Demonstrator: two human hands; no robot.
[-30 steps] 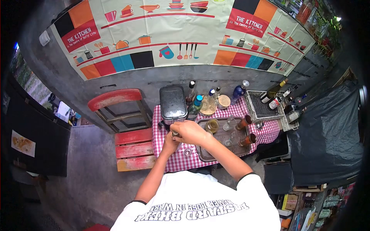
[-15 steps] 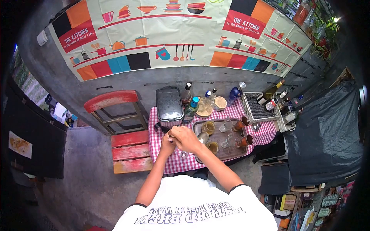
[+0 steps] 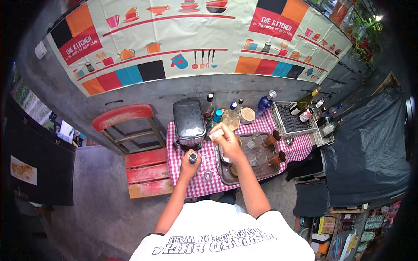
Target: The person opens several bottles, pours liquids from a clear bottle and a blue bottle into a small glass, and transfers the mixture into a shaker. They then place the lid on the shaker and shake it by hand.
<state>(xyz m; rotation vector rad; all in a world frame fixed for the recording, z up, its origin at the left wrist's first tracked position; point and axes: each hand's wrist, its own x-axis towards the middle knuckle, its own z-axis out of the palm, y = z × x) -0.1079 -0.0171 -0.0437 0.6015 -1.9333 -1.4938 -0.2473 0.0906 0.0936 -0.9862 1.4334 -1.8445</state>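
My left hand (image 3: 190,166) is wrapped round a small dark bottle (image 3: 192,157), whose round, pale-rimmed top faces up at me. To the right and farther from me, my right hand (image 3: 227,142) is closed, with a small whitish thing (image 3: 215,134) at its fingertips that is too small to name. That hand hangs over the left part of a brown tray (image 3: 263,172) and hides some of the glasses there. Close to my left hand, a small clear glass (image 3: 208,175) rests on the checked tablecloth (image 3: 203,188).
A black-lidded bin (image 3: 188,118) and a blue-capped bottle (image 3: 216,117) stand behind my hands. Clear glasses and brown tumblers (image 3: 276,158) occupy the tray. At the right are a wire basket (image 3: 292,129) with bottles and a blue bottle (image 3: 264,104); a red chair (image 3: 146,161) stands left.
My hands were together near the bin and are now apart. The right has moved right and away with the whitish thing; the left has come slightly nearer, and its bottle's top now shows.
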